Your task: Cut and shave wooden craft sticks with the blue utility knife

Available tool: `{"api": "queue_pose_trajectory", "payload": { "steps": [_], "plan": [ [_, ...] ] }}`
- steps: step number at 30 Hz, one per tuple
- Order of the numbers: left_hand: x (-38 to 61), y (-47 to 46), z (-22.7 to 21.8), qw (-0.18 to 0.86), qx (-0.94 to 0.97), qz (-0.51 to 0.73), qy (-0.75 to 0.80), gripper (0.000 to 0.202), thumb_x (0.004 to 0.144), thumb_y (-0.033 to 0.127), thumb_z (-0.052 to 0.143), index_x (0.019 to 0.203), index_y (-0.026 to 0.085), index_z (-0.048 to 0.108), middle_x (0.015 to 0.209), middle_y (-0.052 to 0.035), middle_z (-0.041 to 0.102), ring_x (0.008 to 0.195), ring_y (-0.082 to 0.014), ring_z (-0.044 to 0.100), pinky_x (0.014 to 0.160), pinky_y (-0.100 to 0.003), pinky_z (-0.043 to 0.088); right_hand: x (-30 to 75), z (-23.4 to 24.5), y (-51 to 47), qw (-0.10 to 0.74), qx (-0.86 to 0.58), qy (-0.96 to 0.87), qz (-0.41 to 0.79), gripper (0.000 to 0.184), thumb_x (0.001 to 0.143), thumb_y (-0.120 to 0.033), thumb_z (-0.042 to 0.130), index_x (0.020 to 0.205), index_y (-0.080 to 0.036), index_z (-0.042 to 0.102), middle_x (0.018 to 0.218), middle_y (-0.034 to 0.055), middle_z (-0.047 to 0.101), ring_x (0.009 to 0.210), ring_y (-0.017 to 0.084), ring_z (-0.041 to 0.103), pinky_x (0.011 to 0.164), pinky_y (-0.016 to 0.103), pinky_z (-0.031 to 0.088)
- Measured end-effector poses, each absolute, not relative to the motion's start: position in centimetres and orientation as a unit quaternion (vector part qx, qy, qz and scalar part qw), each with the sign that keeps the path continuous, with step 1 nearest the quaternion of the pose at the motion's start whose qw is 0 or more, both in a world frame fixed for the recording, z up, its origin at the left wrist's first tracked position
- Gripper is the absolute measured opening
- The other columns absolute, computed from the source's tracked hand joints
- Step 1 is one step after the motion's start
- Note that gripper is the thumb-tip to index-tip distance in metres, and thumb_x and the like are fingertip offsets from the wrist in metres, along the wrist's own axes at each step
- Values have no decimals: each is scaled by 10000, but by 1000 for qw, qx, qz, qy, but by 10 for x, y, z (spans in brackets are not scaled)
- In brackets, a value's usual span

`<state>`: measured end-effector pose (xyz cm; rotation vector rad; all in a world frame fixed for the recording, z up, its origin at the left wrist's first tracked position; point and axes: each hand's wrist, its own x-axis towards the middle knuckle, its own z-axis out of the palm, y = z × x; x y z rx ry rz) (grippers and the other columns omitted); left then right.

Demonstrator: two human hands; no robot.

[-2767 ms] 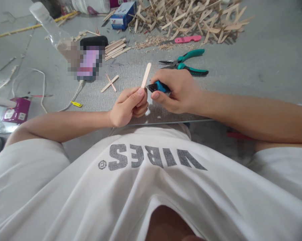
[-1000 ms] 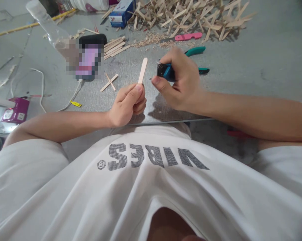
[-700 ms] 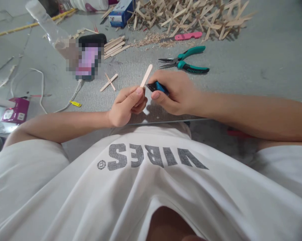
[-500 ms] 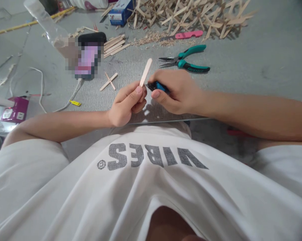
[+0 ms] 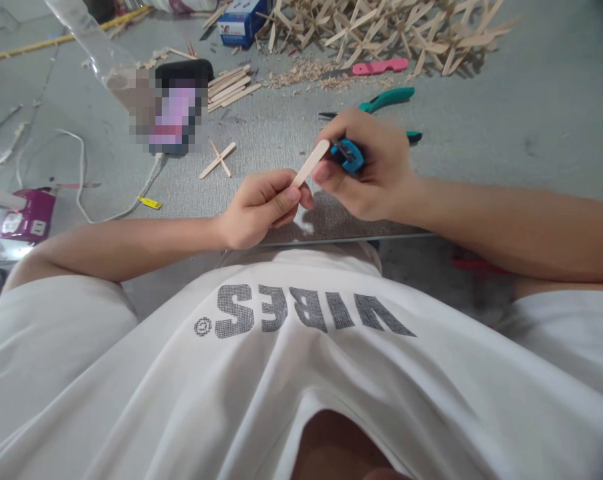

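Observation:
My left hand (image 5: 261,210) pinches a pale wooden craft stick (image 5: 310,163) by its lower end, and the stick slants up to the right. My right hand (image 5: 371,167) is closed round a small blue and black cutting tool (image 5: 348,154), held just beside the stick's upper tip. Both hands hover over a grey mat (image 5: 276,137) on the floor, in front of my white shirt.
Green-handled pliers (image 5: 389,100) lie partly behind my right hand. A crossed pair of sticks (image 5: 219,160), a bundle of sticks (image 5: 229,85), a phone (image 5: 174,117), a pink knife (image 5: 379,66) and a big heap of stick crosses (image 5: 381,30) lie further off. A white cable (image 5: 81,173) runs at left.
My right hand lifted the blue tool away from the stick's base and now holds it near the tip. My left hand has tilted the stick further right.

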<state>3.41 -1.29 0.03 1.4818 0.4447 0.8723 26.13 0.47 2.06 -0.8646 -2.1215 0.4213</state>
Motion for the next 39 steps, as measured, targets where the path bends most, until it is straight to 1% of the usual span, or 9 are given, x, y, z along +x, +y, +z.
{"api": "queue_pose_trajectory", "payload": {
  "steps": [3,8,12,14,17,19,26,36,39],
  "plan": [
    [34,-8,-4,634,660,362,178,536,1063,716,743,919,199,742,536,85,370,448,-78,287,453,-296,189,257,25,4,415,-328,-829,184,714,1030,-958,486,937,-254,555,773,41,663,689,192,551,748,399,537],
    [34,-6,-6,656,659,335,154,555,1050,705,772,855,194,677,547,87,364,451,-67,282,449,-278,164,256,26,5,374,-331,-844,194,751,1028,-985,479,994,-255,648,913,72,732,820,195,648,800,380,528],
    [34,-10,-2,679,625,345,169,641,993,759,815,742,216,584,535,84,344,428,-53,242,438,-269,121,263,23,11,404,-253,-860,181,677,1096,-894,474,1026,-238,626,795,20,611,688,158,543,725,362,481],
    [35,-11,1,686,608,355,185,657,983,760,826,718,218,566,529,92,303,427,-50,221,446,-261,119,268,22,16,383,-204,-884,172,704,1115,-907,378,1064,-241,597,765,9,562,654,161,497,687,370,436],
    [35,-13,4,700,598,352,166,653,973,739,851,708,213,569,523,101,282,416,-43,210,438,-239,141,273,21,20,289,-209,-923,147,806,1114,-935,151,1128,-260,593,857,46,653,702,191,562,706,393,443],
    [35,-13,5,706,598,346,154,642,987,719,848,710,209,572,525,101,296,412,-37,210,437,-222,159,273,20,21,253,-224,-931,140,827,1120,-915,103,1169,-265,613,922,63,703,736,202,602,713,400,445],
    [35,-14,5,717,594,342,130,640,1015,704,823,707,205,566,516,107,292,401,-26,196,427,-188,182,272,18,20,281,-206,-929,123,736,1191,-800,166,1169,-225,625,913,59,697,729,168,571,711,365,414],
    [35,-14,5,730,569,342,163,701,935,772,875,681,201,557,523,104,305,403,-24,203,436,-195,196,269,19,17,269,-247,-919,146,777,1133,-886,170,1085,-260,629,907,74,690,735,210,576,731,412,433],
    [36,-13,5,733,568,342,152,702,924,767,888,679,202,552,521,107,307,397,-21,193,426,-190,193,270,18,19,285,-233,-920,136,765,1150,-859,194,1100,-243,645,887,71,688,724,193,567,722,399,432]
  ]
}}
